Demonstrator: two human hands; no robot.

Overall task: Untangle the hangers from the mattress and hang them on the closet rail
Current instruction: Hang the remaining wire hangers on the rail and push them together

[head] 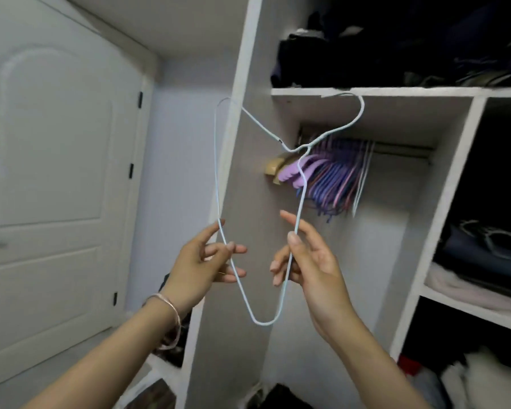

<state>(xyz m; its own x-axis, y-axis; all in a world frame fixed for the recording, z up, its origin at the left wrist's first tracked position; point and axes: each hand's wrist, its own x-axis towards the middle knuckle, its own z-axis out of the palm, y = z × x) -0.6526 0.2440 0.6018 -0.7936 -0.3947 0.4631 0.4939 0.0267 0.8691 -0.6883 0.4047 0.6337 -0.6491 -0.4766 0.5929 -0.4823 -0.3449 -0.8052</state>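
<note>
Hanging is the step in hand; one item held.

Item: pale blue wire hanger (pixel 217 172), in the air, turned on end, with its hook uppermost and close under the edge of the white shelf (pixel 396 91) as seen from the head camera.

Grip: the left hand (pixel 210 261) pinches one long side of the wire between thumb and fingers, lightly so far as the blur lets one judge. The right hand (pixel 310 270) pinches the opposite side.

Destination: dark metal closet rail (pixel 401 150), beneath the shelf, carrying a packed bunch of purple and pink hangers (pixel 331 178) at its left end.

Handling: turn the frame until the hook opens downward. Aim at the rail just right of the bunch and steer clear of the shelf edge. Thin wire probably flexes, so both pinches should hold until the hook seats.
</note>
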